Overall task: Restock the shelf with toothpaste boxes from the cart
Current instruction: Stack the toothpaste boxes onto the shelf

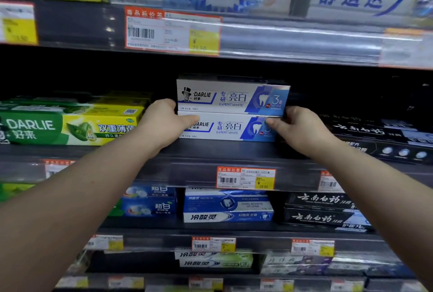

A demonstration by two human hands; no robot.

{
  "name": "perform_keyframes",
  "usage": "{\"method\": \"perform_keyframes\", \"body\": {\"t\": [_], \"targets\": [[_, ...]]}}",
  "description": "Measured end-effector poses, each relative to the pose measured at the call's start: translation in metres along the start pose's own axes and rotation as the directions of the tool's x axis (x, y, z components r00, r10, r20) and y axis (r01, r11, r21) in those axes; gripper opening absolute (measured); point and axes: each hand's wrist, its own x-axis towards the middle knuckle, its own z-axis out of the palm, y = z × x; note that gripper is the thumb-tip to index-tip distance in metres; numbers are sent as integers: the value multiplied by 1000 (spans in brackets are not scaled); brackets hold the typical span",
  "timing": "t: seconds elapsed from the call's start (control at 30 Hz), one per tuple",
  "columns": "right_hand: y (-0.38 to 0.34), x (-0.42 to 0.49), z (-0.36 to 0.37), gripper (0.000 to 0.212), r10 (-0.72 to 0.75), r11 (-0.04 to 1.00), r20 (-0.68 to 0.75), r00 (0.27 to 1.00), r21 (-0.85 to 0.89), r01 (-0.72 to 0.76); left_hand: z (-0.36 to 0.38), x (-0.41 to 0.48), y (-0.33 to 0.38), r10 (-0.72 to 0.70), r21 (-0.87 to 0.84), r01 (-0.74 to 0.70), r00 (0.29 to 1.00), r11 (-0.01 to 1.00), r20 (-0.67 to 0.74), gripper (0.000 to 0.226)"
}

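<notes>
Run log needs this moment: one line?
left hand grips lower white box | right hand grips it | upper white box on top

We see two long white and blue boxes stacked flat on the dark shelf (pixel 210 151). The top box (pixel 232 97) and bottom box (pixel 229 129) each show a tooth and the word DARLIE. Our left hand (pixel 164 123) and right hand (pixel 302 127) hold the bottom box by its ends.

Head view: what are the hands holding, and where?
The stack of two white toothpaste boxes, by its ends: left hand on the left end, right hand on the right, thumbs on the lower box's front.
</notes>
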Motion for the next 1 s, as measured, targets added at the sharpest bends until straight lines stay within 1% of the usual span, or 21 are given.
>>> {"method": "perform_keyframes", "body": {"t": [0.13, 0.2, 0.27, 0.37, 0.47, 0.57, 0.63, 0.67, 0.73, 0.83, 0.9, 0.93, 1.0], "targets": [[-7, -12, -13, 53, 9, 997, 15, 1000, -72, -8, -10, -15, 13, 1, 112, 3, 999, 994, -43, 49], [-11, -22, -21, 60, -2, 999, 11, 1000, -53, 3, -17, -27, 17, -5, 120, 13, 998, 993, -70, 63], [-16, -33, -25, 58, -64, 997, -8, 998, -41, 63, -23, -42, 18, 26, 111, -16, 996, 994, -89, 60], [-26, -51, -22, 52, -208, 972, -23, 978, -121, 204, -33, -70, 19, 44, 145, -29, 994, 989, -100, 46], [-42, -70, -8, 50, -314, 942, 6, 949, -121, 313, -49, -102, 9, 47, 212, -27, 994, 977, -94, 41], [-60, -94, 14, 48, -391, 913, 120, 913, -78, 401, -70, -136, -16, 22, 328, -3, 998, 945, -55, 40], [-75, -114, 33, 48, -413, 897, 236, 880, -64, 438, -88, -159, -38, -69, 442, 66, 998, 895, -8, 47], [-83, -125, 43, 47, -429, 882, 290, 856, -69, 465, -98, -171, -50, -141, 506, 117, 990, 855, 10, 51], [-97, -146, 66, 45, -463, 847, 397, 792, -66, 528, -122, -200, -75, -264, 588, 194, 964, 785, 34, 55], [-123, -180, 104, 47, -437, 825, 554, 709, -68, 561, -163, -246, -117, -360, 643, 268, 933, 718, 13, 44], [-146, -205, 130, 49, -373, 831, 651, 661, -83, 551, -194, -277, -142, -432, 668, 318, 902, 673, 6, 45], [-160, -217, 144, 50, -363, 826, 681, 636, -81, 558, -210, -294, -153, -472, 674, 349, 882, 652, 0, 47], [-192, -243, 174, 53, -389, 792, 709, 589, -70, 607, -247, -329, -176, -522, 677, 401, 852, 617, -30, 48]]}}
